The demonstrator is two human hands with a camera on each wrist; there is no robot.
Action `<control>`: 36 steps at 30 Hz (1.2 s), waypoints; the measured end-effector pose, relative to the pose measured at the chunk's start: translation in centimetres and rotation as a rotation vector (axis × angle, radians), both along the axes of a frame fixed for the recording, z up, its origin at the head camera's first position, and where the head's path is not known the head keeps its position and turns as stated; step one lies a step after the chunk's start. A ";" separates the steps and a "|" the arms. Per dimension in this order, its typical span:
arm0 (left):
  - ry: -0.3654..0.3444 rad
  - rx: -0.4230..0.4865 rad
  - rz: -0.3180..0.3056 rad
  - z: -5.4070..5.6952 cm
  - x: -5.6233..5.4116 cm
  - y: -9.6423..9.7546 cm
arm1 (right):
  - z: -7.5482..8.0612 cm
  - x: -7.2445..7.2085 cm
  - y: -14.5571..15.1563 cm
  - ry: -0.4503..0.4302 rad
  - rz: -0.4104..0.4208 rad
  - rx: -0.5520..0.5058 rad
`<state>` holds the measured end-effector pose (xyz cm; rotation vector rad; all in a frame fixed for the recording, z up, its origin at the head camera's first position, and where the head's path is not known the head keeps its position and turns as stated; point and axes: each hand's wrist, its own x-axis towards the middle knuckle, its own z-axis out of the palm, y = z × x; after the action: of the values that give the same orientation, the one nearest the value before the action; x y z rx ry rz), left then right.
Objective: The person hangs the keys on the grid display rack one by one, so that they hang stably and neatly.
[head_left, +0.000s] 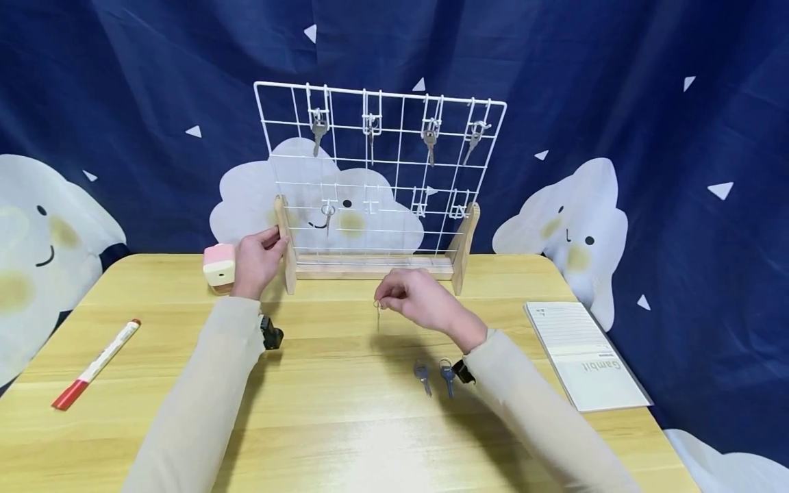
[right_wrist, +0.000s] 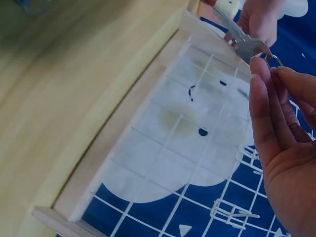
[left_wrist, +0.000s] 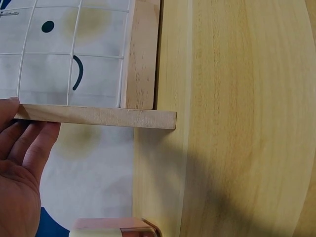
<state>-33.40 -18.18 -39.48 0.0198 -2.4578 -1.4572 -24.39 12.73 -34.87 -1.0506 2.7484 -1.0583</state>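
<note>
My left hand (head_left: 255, 263) grips the left wooden side post (left_wrist: 103, 116) of a white wire grid rack, thumb on one face and fingers on the other. In front of the rack's wooden base (head_left: 370, 268), my right hand (head_left: 422, 298) pinches a key ring (right_wrist: 275, 59) between thumb and fingertips. A silver key (right_wrist: 247, 48) dangles from that ring above the table. Several keys hang along the rack's top row, and one key (head_left: 329, 218) hangs at the lower left. Further hooks (head_left: 458, 211) line the lower row. Two keys with rings (head_left: 422, 372) lie beneath my right wrist.
A pink and white pencil sharpener (head_left: 220, 266) stands just left of my left hand. Farther left lies a red-capped marker (head_left: 98, 363). A notepad (head_left: 585, 356) lies at the table's right edge. Behind the table hangs a dark blue curtain (head_left: 647, 41) with cloud prints.
</note>
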 end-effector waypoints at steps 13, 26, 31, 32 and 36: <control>0.005 0.006 0.006 -0.2 -0.2 0.1 | 2.3 -2.1 -0.3 0.055 -0.036 -0.059; 0.001 0.012 0.009 -0.2 -0.2 0.0 | 4.3 -3.6 -1.1 0.127 -0.081 -0.076; -0.003 0.018 0.009 -0.1 -0.1 0.1 | 4.8 -4.4 -1.3 0.155 -0.128 -0.097; -0.003 0.021 0.008 -0.1 -0.1 0.1 | 4.9 -4.5 -1.4 0.156 -0.137 -0.104; -0.001 0.024 0.008 -0.1 -0.1 0.1 | 5.3 -5.2 -1.9 0.149 -0.161 -0.131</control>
<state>-33.45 -18.05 -39.53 0.0349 -2.4383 -1.4831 -29.62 10.86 -29.60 -0.9723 2.9610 -1.2456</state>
